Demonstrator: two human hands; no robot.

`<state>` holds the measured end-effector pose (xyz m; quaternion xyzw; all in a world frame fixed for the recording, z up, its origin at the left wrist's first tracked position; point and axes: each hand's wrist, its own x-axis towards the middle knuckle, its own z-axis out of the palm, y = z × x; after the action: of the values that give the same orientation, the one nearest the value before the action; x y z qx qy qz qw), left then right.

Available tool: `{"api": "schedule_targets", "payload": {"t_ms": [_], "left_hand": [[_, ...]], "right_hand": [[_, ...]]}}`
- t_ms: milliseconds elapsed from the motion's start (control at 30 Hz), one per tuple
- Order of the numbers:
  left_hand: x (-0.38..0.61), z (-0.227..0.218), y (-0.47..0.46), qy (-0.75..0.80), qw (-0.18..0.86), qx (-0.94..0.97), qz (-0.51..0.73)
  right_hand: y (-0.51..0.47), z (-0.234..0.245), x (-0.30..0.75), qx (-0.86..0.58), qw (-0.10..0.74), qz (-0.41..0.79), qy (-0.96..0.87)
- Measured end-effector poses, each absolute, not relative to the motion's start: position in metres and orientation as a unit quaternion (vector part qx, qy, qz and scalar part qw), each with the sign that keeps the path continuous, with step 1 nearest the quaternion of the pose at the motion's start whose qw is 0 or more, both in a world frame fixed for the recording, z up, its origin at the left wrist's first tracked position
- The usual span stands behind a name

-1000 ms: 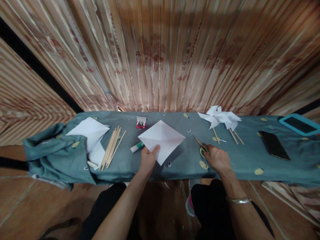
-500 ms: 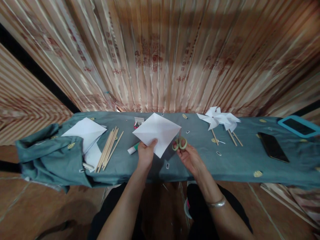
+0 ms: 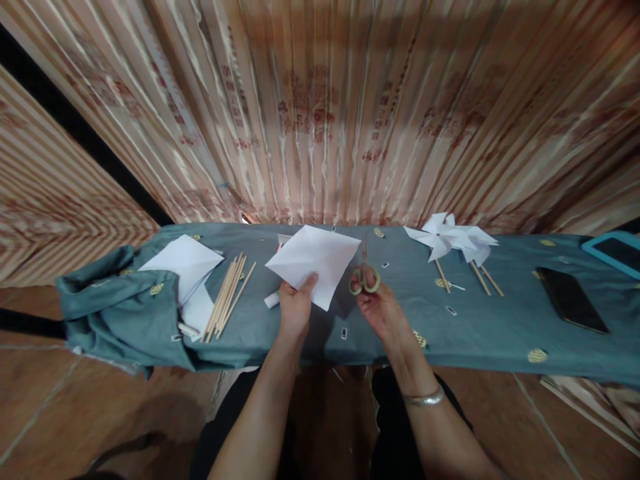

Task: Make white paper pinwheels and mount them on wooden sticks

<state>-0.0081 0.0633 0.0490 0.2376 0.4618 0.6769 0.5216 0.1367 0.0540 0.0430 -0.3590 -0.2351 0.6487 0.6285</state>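
Note:
A creased white square of paper is pinched at its lower edge by my left hand, thumb on top. My right hand has its fingers in the green handles of a pair of scissors. The blades point up and away, just right of the paper's right corner and apart from it. Below the paper, a glue stick lies partly hidden by my left hand. A small box is mostly covered by the paper.
Left on the cloth-covered table lie several wooden sticks and white paper sheets. To the right are paper pinwheels on sticks, a black phone and a blue-framed device. A curtain hangs behind.
The scissors have swung to point more upright and moved slightly away from the paper's right corner. The paper has turned a little in my left hand. The whole view has shifted left.

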Motion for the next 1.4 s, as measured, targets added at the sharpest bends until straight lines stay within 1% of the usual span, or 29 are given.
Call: {"api": "schedule_targets", "payload": {"t_ms": [133, 333, 600, 667, 733, 900, 967, 1033, 1100, 1233, 1400], "left_hand": [[-0.006, 0.052, 0.061, 0.479, 0.513, 0.252, 0.667], [0.001, 0.052, 0.057, 0.497, 0.518, 0.278, 0.638], [0.003, 0.050, 0.053, 0.498, 0.535, 0.316, 0.605], [-0.001, 0.049, 0.054, 0.511, 0.522, 0.325, 0.601], [-0.008, 0.049, 0.056, 0.523, 0.498, 0.329, 0.608], [-0.026, 0.051, 0.064, 0.516, 0.445, 0.328, 0.654], [-0.032, 0.052, 0.066, 0.516, 0.438, 0.324, 0.661], [-0.035, 0.051, 0.067, 0.512, 0.440, 0.322, 0.664], [-0.036, 0.050, 0.067, 0.506, 0.445, 0.322, 0.665], [-0.034, 0.045, 0.066, 0.506, 0.456, 0.317, 0.659], [-0.029, 0.043, 0.066, 0.505, 0.465, 0.308, 0.658]], "right_hand": [[0.050, 0.051, 0.126, -0.397, 0.648, 0.598, -0.254], [0.053, 0.050, 0.120, -0.466, 0.650, 0.550, -0.239], [0.054, 0.051, 0.135, -0.483, 0.645, 0.523, -0.280], [0.050, 0.053, 0.138, -0.490, 0.624, 0.523, -0.310], [0.041, 0.053, 0.139, -0.501, 0.584, 0.532, -0.354], [0.012, 0.044, 0.136, -0.475, 0.434, 0.592, -0.485], [0.002, 0.038, 0.135, -0.457, 0.380, 0.620, -0.512], [-0.004, 0.032, 0.134, -0.451, 0.343, 0.641, -0.518], [-0.007, 0.027, 0.133, -0.452, 0.328, 0.651, -0.514], [-0.006, 0.024, 0.132, -0.454, 0.326, 0.660, -0.502], [-0.003, 0.027, 0.129, -0.453, 0.337, 0.669, -0.484]]}}
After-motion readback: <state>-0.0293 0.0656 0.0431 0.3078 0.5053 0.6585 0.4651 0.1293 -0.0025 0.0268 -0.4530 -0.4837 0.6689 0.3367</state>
